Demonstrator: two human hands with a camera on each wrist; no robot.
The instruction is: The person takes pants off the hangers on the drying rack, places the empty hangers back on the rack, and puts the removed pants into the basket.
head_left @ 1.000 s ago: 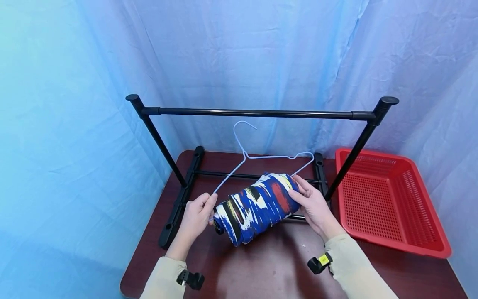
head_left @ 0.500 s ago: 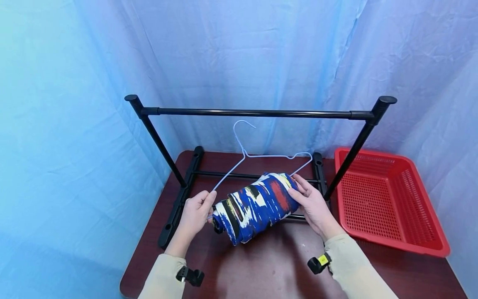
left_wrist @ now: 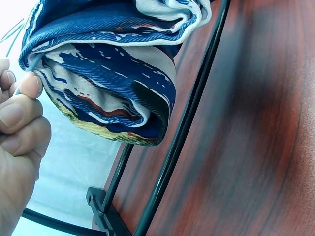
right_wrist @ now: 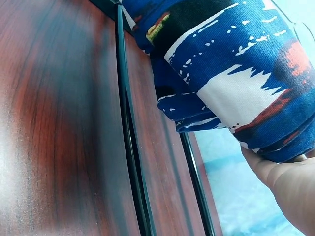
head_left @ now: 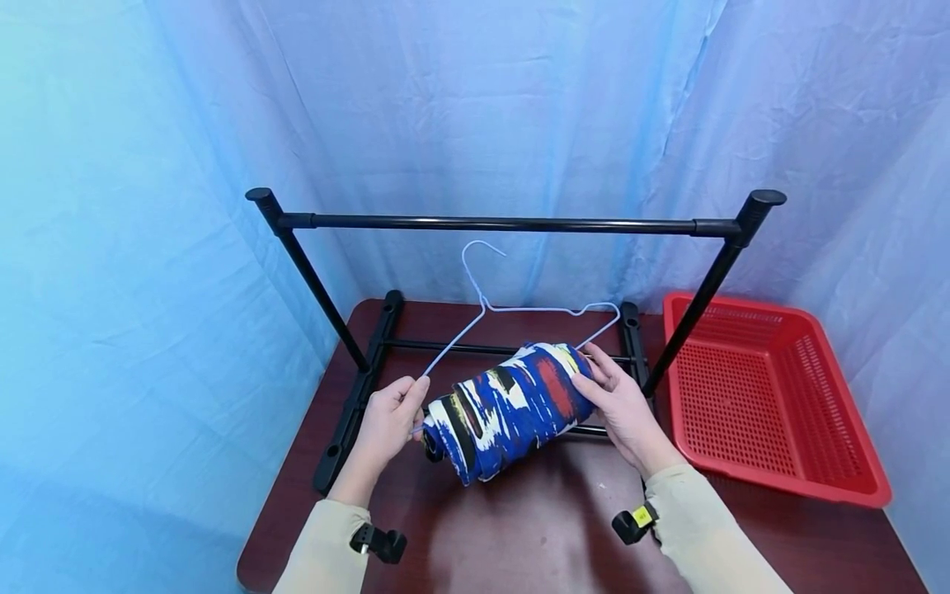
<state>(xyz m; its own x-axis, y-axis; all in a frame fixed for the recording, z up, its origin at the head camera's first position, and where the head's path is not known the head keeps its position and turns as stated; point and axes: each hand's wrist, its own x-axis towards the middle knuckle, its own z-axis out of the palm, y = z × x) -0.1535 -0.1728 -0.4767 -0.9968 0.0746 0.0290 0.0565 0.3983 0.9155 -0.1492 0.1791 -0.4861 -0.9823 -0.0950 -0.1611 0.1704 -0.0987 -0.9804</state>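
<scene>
Below the black rail [head_left: 505, 223]: printed cloth [head_left: 512, 404] meets wire hanger [head_left: 530, 310]

Folded bundle held above the tabletop [head_left: 519, 536], wire running into its ends, and the step looks like steadying it on the hanger! Left hand [head_left: 386, 422] pinches the wire, right hand [head_left: 618, 406] grips the bundle's other end, thumb on top; next calls for both grips kept firm, I'd judge. Open room around the hook, depth to the rail unclear; red basket [head_left: 787, 485] sits beyond the right upright [head_left: 690, 322]

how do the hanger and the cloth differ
The hanger is thin, pale blue wire; the cloth is a thick rolled bundle. The hanger is plain, the cloth patterned in blue, white, black, red and yellow. Both are held above the table.
</scene>
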